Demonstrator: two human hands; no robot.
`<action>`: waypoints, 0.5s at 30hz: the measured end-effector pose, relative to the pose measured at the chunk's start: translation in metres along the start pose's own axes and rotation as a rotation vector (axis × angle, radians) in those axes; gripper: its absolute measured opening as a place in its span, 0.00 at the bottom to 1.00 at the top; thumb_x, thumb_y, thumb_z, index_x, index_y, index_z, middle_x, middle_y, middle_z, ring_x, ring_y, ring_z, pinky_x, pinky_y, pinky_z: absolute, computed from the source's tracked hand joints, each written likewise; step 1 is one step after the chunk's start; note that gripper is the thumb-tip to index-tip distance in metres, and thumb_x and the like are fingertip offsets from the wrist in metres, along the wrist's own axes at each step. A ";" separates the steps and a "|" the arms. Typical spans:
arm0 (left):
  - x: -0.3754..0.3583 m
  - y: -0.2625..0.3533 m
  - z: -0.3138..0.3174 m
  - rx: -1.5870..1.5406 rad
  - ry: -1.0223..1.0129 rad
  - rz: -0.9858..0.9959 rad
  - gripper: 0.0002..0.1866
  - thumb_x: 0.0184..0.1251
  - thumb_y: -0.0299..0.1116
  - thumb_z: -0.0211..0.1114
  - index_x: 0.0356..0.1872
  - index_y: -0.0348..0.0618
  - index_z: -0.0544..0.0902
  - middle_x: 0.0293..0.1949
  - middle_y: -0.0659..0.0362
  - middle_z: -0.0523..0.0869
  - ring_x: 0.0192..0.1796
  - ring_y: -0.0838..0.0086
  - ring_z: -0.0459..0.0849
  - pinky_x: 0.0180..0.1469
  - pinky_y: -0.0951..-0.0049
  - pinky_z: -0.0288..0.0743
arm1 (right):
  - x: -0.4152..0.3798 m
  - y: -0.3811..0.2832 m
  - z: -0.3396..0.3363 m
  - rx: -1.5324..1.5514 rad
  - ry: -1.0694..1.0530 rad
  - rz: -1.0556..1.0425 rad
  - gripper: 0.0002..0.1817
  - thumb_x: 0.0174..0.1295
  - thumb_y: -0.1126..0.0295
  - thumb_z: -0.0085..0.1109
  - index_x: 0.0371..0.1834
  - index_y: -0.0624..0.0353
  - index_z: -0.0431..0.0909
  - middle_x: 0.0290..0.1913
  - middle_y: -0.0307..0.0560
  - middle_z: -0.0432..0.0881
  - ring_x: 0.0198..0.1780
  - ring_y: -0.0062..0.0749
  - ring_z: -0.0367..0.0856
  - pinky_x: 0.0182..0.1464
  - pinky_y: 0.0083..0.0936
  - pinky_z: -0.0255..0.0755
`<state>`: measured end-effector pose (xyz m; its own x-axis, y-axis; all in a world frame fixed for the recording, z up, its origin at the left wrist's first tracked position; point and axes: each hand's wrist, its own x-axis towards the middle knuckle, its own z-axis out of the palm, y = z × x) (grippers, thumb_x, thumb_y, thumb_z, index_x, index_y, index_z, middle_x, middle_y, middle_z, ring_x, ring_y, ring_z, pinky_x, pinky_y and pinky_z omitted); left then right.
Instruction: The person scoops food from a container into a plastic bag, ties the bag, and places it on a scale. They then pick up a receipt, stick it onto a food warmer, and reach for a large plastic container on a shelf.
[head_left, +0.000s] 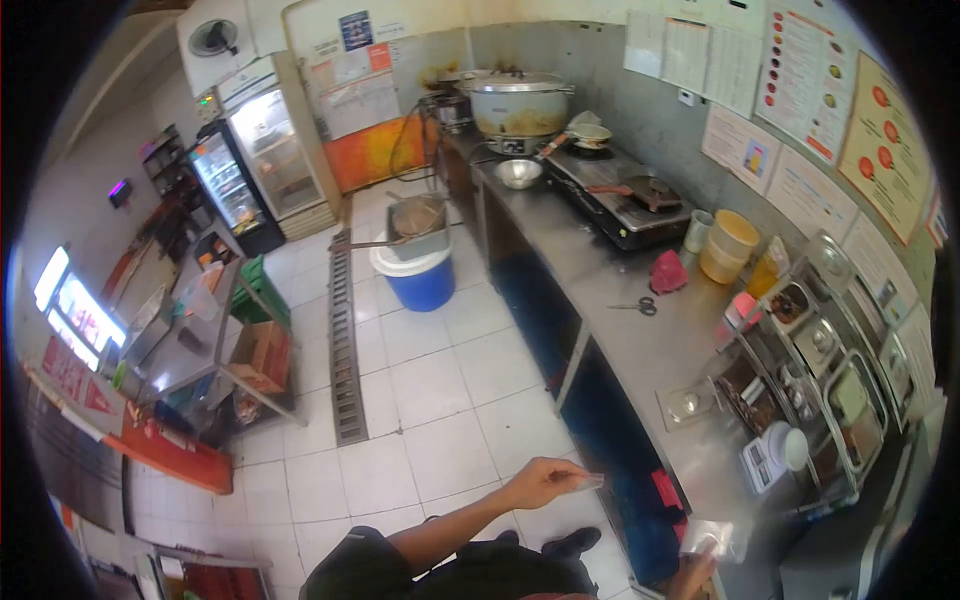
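Observation:
My left hand [543, 483] is closed over the floor beside the counter, pinching a small clear plastic piece [592, 482] whose exact kind I cannot make out. Low at the counter's front edge, my right hand [694, 576] grips a clear plastic bag [708, 537]; part of that hand is cut off by the frame. Closest to the bag on the steel counter [640, 350] stands a white kitchen scale [770, 460]. Behind it lies a steel container lid [686, 405], near the rack of ingredient containers [800, 370].
Scissors [640, 306] and a pink cloth-like item [669, 271] lie farther along the counter. Beyond them are a gas stove [625, 205], a metal bowl [519, 174] and a large pot [515, 105]. A blue bucket [420, 285] stands on the floor beside a drain grate [343, 350].

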<state>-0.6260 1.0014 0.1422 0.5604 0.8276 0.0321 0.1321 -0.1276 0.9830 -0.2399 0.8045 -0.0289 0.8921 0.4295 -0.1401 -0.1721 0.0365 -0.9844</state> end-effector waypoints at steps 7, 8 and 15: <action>0.056 -0.043 0.056 -0.178 0.105 -0.160 0.08 0.66 0.29 0.61 0.40 0.35 0.81 0.37 0.57 0.85 0.40 0.77 0.81 0.46 0.77 0.75 | -0.059 -0.037 0.031 -0.275 -0.657 0.431 0.24 0.63 0.66 0.59 0.61 0.59 0.66 0.54 0.52 0.76 0.49 0.39 0.78 0.50 0.34 0.75; 0.063 -0.044 0.067 -0.109 0.122 -0.185 0.08 0.64 0.30 0.63 0.39 0.36 0.82 0.36 0.57 0.85 0.39 0.78 0.81 0.46 0.77 0.75 | -0.068 -0.069 0.077 -0.344 -0.609 0.455 0.22 0.61 0.67 0.62 0.57 0.60 0.69 0.48 0.51 0.80 0.43 0.37 0.81 0.46 0.32 0.77; 0.114 -0.024 0.129 -0.193 0.216 -0.119 0.08 0.58 0.32 0.68 0.35 0.39 0.83 0.30 0.60 0.85 0.33 0.79 0.80 0.38 0.76 0.74 | -0.024 -0.101 0.191 -0.044 -0.972 0.333 0.09 0.63 0.69 0.55 0.41 0.62 0.71 0.26 0.41 0.75 0.27 0.29 0.77 0.38 0.29 0.75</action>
<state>-0.4598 1.0287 0.0986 0.3611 0.9300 -0.0683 0.0170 0.0667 0.9976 -0.3237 0.9628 0.0946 0.0748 0.9573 -0.2791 -0.3162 -0.2427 -0.9171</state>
